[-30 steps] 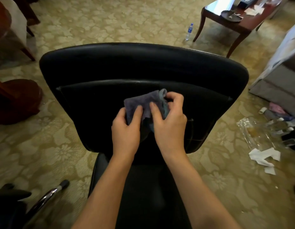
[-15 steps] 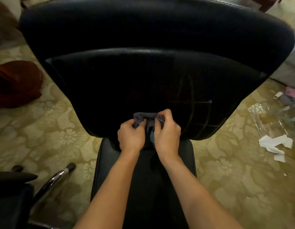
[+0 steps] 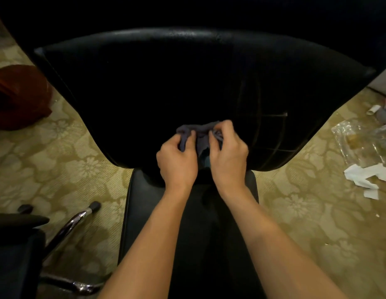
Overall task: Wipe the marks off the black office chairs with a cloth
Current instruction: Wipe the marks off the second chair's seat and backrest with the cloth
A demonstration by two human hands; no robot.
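A black office chair (image 3: pixel 144 93) fills the middle of the head view, its backrest facing me and its seat (image 3: pixel 148 201) below. Faint pale line marks (image 3: pixel 272 117) cross the right part of the backrest. A grey-blue cloth (image 3: pixel 200 134) is bunched against the lower middle of the backrest. My left hand (image 3: pixel 177 160) grips the cloth's left side with curled fingers. My right hand (image 3: pixel 228 154) pinches its right side. Most of the cloth is hidden behind both hands.
A second black chair (image 3: pixel 15 251) with a chrome leg (image 3: pixel 69 225) stands at the lower left. A dark red wooden base (image 3: pixel 17 98) sits on the patterned carpet at left. Clear plastic wrap (image 3: pixel 360 139) and torn white paper (image 3: pixel 367 175) lie on the floor at right.
The view has closed in on the chair. Both hands slid the cloth down from the middle of the backrest to its lower edge and bunched it smaller.
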